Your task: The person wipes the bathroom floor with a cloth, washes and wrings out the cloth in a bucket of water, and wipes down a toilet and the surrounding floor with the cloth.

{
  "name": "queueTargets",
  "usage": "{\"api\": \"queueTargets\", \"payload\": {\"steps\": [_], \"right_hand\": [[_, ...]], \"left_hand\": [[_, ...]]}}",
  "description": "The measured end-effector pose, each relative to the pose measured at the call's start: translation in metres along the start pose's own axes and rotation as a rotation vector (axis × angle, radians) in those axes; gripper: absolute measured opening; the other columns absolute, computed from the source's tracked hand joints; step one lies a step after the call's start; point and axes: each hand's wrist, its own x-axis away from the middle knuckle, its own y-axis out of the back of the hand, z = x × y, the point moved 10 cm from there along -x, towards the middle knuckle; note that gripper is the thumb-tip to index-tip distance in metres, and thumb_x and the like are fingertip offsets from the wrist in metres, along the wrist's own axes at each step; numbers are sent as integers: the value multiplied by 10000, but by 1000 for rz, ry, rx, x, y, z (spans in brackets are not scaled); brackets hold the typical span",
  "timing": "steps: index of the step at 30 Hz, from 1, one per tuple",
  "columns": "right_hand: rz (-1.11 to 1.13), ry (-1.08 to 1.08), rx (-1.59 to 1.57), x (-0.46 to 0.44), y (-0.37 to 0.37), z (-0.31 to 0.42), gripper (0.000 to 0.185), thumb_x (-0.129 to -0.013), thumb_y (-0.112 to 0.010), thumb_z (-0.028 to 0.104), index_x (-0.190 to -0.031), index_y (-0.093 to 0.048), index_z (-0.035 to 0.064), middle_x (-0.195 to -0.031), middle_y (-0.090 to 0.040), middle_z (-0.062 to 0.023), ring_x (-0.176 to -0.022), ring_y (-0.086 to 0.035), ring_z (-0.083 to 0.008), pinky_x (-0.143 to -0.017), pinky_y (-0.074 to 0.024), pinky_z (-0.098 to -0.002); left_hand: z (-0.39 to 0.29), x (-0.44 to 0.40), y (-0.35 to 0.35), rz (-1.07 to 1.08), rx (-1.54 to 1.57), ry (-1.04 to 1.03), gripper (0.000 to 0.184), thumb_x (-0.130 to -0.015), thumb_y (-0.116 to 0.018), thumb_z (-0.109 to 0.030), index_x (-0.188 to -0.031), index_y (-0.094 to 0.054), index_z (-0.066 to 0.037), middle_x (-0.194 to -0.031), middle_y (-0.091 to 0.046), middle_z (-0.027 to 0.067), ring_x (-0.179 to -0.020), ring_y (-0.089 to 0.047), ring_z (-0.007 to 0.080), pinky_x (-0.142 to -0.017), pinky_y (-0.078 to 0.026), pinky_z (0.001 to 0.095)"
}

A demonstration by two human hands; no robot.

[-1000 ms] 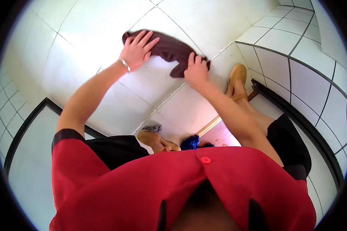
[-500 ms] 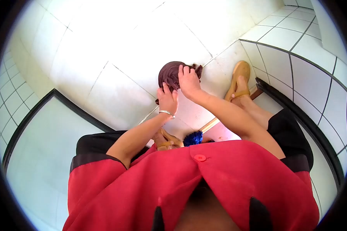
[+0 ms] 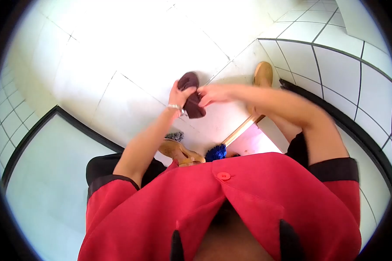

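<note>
A dark maroon cloth [image 3: 194, 104], bunched into a narrow bundle, is between my hands over the pale tiled floor [image 3: 135, 108]. My left hand [image 3: 180, 93], with a silvery bracelet at its wrist, is closed round the cloth's left side, the thumb lying across it. From the right, my right hand [image 3: 209, 95] grips the cloth's right edge with bent fingers, some of them hidden behind the cloth.
Tan shoes are on my feet, one at the right [image 3: 263, 75] and one below the cloth [image 3: 174, 150]. Near the latter lies a blue fringed thing [image 3: 216, 152]. Black-edged panels stand at left [image 3: 56, 143] and right; a white tiled wall [image 3: 339, 65] is at right.
The cloth went from spread on the floor to a small bundle nearer my body. My left hand moved right and down with it; my right forearm has swung to nearly level.
</note>
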Motion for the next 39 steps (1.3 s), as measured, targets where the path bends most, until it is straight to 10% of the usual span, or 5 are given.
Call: {"api": "queueTargets", "payload": {"steps": [4, 8, 12, 31, 39], "right_hand": [[-559, 85, 688, 153, 120, 40, 461, -769, -524, 123, -1211, -423, 40, -1135, -486, -158, -1054, -463, -212, -874, -403, -354], [-830, -56, 273, 314, 106, 15, 388, -794, -503, 98, -1169, -456, 14, -1112, -512, -143, -1054, -474, -199, -884, -396, -357], [-974, -340, 233, 389, 60, -60, 375, -797, -498, 97, -1161, -463, 15, -1106, -514, -142, -1045, -477, -207, -880, -397, -356], [-1107, -672, 366, 419, 14, -153, 318, -816, -476, 90, -1126, -495, 21, -1077, -524, -138, -1001, -496, -242, -862, -400, -349], [-1007, -784, 1003, 333, 82, -109, 297, -824, -467, 87, -1111, -509, 24, -1066, -529, -137, -982, -504, -257, -854, -401, -346]], "left_hand": [[-58, -47, -26, 176, -242, -79, 450, -638, -675, -105, -1034, -494, 8, -902, -587, 111, -816, -576, 197, -695, -494, 328], [-132, -41, -54, 105, -1312, -523, 498, -622, -656, -175, -1079, -487, -71, -927, -547, 148, -816, -571, 295, -723, -469, 356], [-110, -38, -45, 111, -1613, -671, 470, -664, -644, -148, -1098, -467, -125, -985, -524, 144, -896, -536, 336, -749, -461, 415], [-72, -41, -34, 413, -1829, -769, 516, -636, -686, -146, -1089, -441, -103, -1041, -472, 132, -904, -515, 321, -745, -459, 382], [-44, 3, -43, 587, -1843, -667, 503, -619, -707, -175, -1037, -448, -71, -1010, -475, 118, -936, -500, 291, -758, -460, 354]]}}
